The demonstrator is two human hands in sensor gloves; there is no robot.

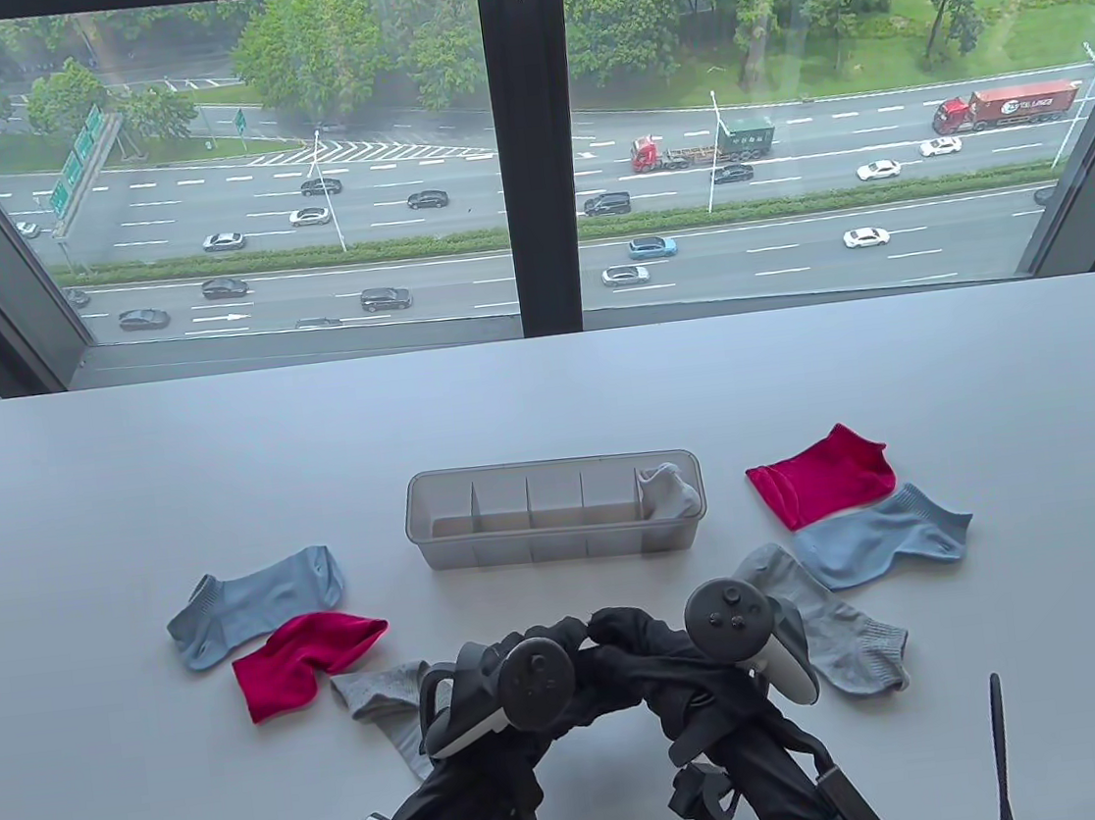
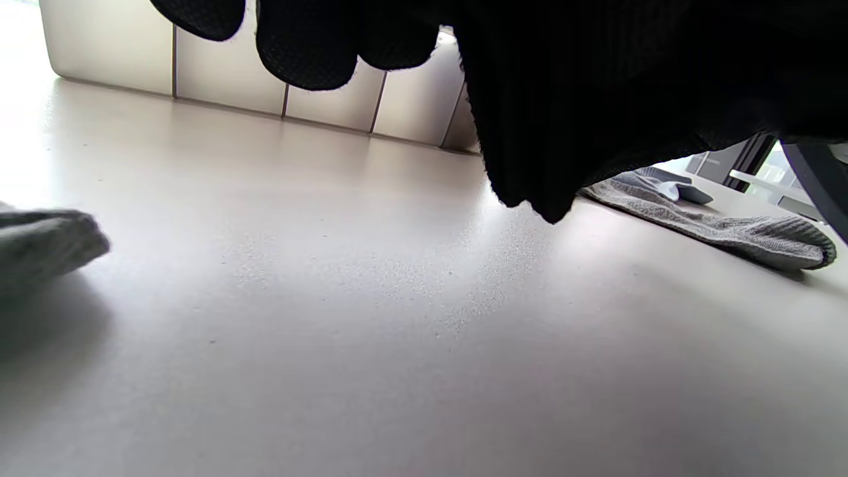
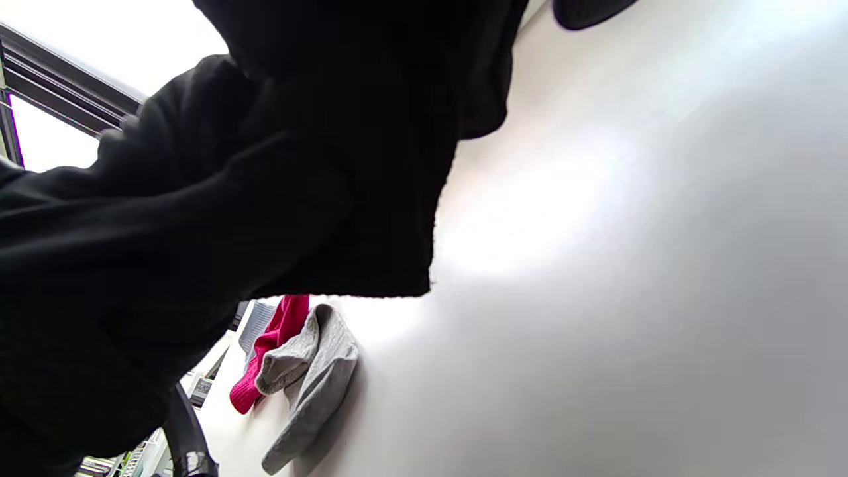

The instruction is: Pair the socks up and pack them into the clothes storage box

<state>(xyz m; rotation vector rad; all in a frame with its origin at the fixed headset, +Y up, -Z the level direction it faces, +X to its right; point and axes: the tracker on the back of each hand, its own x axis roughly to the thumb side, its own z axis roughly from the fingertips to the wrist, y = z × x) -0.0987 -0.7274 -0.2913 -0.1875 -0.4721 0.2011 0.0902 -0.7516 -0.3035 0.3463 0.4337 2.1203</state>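
The clear divided storage box [image 1: 557, 539] stands mid-table, with a rolled pale grey sock pair [image 1: 667, 490] in its rightmost compartment. Just in front of it, my left hand [image 1: 559, 641] and right hand [image 1: 622, 630] meet fingertip to fingertip, both gripping a black ribbed sock [image 1: 609, 671] held above the table. That black sock [image 2: 596, 99] hangs in front of the box wall [image 2: 225, 73] in the left wrist view, and the black sock [image 3: 371, 199] fills the upper left of the right wrist view. How many black socks are in the bundle is hidden.
On the left lie a blue sock [image 1: 258, 601], a red sock [image 1: 304, 660] and a grey sock [image 1: 383, 695]. On the right lie a red sock [image 1: 822, 475], a blue sock [image 1: 883, 535] and a grey sock [image 1: 835, 634]. A window runs behind the table's far edge.
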